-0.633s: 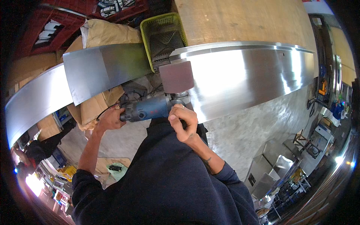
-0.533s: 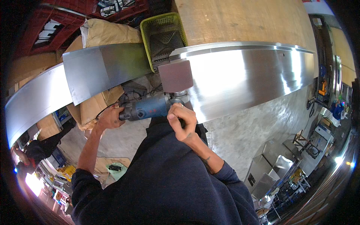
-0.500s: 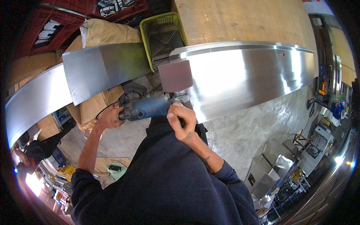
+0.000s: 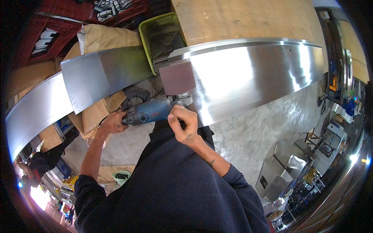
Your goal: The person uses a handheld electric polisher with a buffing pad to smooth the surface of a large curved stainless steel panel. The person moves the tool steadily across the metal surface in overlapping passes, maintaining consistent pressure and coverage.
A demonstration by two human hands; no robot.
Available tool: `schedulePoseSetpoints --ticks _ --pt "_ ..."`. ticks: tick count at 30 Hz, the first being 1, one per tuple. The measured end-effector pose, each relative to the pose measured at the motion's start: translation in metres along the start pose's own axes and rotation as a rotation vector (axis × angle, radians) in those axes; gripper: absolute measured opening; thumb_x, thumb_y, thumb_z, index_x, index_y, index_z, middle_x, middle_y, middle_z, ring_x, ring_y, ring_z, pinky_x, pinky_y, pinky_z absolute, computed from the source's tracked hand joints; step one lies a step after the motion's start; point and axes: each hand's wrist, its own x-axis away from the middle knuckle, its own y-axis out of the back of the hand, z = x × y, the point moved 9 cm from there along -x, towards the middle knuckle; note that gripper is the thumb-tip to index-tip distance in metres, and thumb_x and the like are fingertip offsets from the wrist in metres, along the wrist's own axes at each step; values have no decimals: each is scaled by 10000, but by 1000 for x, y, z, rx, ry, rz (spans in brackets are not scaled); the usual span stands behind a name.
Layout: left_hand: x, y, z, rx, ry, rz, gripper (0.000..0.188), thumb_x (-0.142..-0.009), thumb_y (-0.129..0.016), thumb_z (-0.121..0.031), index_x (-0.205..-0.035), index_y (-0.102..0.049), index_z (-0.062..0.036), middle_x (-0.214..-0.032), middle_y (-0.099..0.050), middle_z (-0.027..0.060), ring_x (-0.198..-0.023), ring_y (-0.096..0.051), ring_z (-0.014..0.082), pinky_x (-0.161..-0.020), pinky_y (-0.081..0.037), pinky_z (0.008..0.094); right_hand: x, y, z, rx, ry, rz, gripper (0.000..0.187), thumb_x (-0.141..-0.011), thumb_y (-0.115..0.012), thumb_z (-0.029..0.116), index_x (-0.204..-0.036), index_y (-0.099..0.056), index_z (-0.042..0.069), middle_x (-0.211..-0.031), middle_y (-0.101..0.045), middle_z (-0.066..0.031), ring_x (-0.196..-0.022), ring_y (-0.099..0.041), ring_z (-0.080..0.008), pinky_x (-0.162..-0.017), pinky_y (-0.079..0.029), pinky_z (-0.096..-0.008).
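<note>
My left hand (image 4: pixel 113 122) is closed around the rear end of a blue electric sander (image 4: pixel 153 110). At the tool's front, my right hand (image 4: pixel 183 123) is curled in a fist on its handle, which the fingers mostly hide. The sander's square reddish-brown pad (image 4: pixel 177 78) lies over the left end of a long, shiny metal sheet (image 4: pixel 256 73). Whether the pad presses on the metal cannot be made out. Bright reflections run across the sheet, and its far edge has a narrow folded lip.
A wooden board (image 4: pixel 248 21) lies beyond the sheet. Behind the pad stands a yellow-green plastic basket (image 4: pixel 142 35). More metal sheets (image 4: pixel 105 72) lie at left, near cardboard (image 4: pixel 95 112) and red crates (image 4: pixel 58 23). Metal cabinets (image 4: pixel 278 165) stand at right; another person (image 4: pixel 42 165) is far left.
The whole scene has shifted a little to the left in view. Against the sheet, the sander sits slightly farther right. Both hands keep their hold on it.
</note>
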Motion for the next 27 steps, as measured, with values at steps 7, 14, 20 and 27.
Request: schedulePoseSetpoints --ticks 7,14,20,27 --pt "-13 -1 -8 -9 26 37 495 -752 -814 -282 -1136 -680 0 -1069 -718 274 -1076 -676 464 -943 -531 532 -1 13 -5 33 -57 -7 274 -937 -603 36 -687 -498 -9 -638 -495 -93 -588 -484 -225 -621 -399 -360" --pt "-24 1 -36 27 69 57 451 -763 -832 -218 -1126 -676 0 -1018 -735 271 -1015 -706 466 -894 -553 534 2 41 -13 19 -48 -62 306 -965 -564 45 -670 -499 -2 -627 -541 -68 -599 -511 -160 -581 -407 -322" --pt "-35 -12 -54 -37 16 5 421 -767 -772 -247 -1097 -674 -5 -971 -729 295 -1000 -702 471 -891 -539 550 2 72 -22 -44 -36 -88 323 -975 -536 35 -658 -488 0 -630 -548 -54 -561 -478 -114 -535 -379 -290" --pt "-53 -16 -96 92 46 44 454 -762 -788 -230 -1117 -656 20 -952 -729 311 -942 -705 490 -853 -537 533 -4 115 -35 -79 -110 -140 313 -971 -601 109 -701 -496 -10 -603 -452 -104 -536 -450 -193 -548 -366 -355"
